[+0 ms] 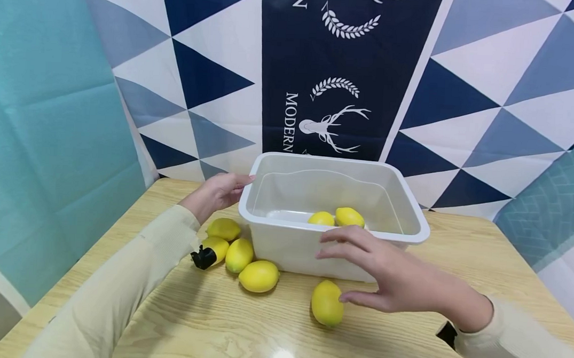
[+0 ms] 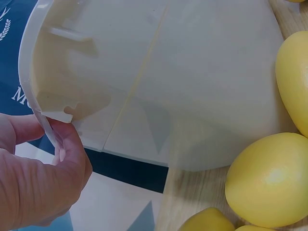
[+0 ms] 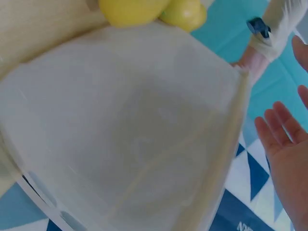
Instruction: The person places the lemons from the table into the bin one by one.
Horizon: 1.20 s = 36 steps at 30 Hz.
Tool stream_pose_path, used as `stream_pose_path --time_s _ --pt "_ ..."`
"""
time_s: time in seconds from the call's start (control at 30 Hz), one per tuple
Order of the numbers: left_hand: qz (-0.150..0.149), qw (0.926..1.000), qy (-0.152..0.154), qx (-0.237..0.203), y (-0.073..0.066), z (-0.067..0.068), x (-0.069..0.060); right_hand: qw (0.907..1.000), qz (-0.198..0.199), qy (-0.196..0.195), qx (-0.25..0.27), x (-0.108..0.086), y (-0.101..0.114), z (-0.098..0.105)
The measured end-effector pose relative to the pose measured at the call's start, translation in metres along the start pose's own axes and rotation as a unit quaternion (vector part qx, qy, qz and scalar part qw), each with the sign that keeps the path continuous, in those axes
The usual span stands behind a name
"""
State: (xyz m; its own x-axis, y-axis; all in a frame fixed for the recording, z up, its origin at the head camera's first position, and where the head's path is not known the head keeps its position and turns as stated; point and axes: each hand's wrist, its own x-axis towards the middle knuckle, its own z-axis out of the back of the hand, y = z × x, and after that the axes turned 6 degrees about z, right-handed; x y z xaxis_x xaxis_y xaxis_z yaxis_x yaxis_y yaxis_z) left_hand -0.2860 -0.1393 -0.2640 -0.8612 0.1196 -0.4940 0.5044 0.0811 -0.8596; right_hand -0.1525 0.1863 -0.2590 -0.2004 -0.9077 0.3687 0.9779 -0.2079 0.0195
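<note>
A white plastic bin (image 1: 289, 248) stands on the table with two lemons (image 1: 349, 217) visible inside. My left hand (image 1: 224, 191) grips its left rim, and the left wrist view shows thumb and fingers pinching the bin's edge (image 2: 30, 62). In front of the bin, my right hand (image 1: 384, 268) hovers with fingers spread and holds nothing. Just left of its thumb, a single lemon (image 1: 327, 303) lies on the wood; whether they touch is unclear. In the right wrist view, the extended fingers of the right hand (image 3: 291, 159) appear beside the bin wall (image 3: 120, 106).
Several lemons (image 1: 258, 276) cluster by the bin's front left corner, below my left wrist. The wooden table (image 1: 203, 325) runs up to a triangle-patterned cloth (image 1: 215, 69) behind the bin. A teal cloth (image 1: 53, 137) hangs along the left side.
</note>
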Motion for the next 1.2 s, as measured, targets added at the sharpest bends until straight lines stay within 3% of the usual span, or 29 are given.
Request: stream_pose_path --time_s 0.2,0.47,0.87,1.2 --pt "0.001 1.0000 -0.004 -0.001 -0.001 0.000 0.000 0.9985 0.053 0.000 0.016 -0.004 0.002 -0.015" --pt "0.001 1.0000 -0.006 0.002 -0.001 0.001 0.000 0.9961 0.080 0.026 0.028 -0.010 -0.004 -0.033" --pt "0.005 0.9999 -0.007 0.007 0.001 0.001 0.002 0.9925 0.050 0.096 0.056 -0.026 -0.016 -0.059" --pt "0.004 0.9999 -0.015 0.008 -0.001 -0.001 0.001 0.9926 0.043 0.110 0.030 -0.029 -0.020 -0.071"
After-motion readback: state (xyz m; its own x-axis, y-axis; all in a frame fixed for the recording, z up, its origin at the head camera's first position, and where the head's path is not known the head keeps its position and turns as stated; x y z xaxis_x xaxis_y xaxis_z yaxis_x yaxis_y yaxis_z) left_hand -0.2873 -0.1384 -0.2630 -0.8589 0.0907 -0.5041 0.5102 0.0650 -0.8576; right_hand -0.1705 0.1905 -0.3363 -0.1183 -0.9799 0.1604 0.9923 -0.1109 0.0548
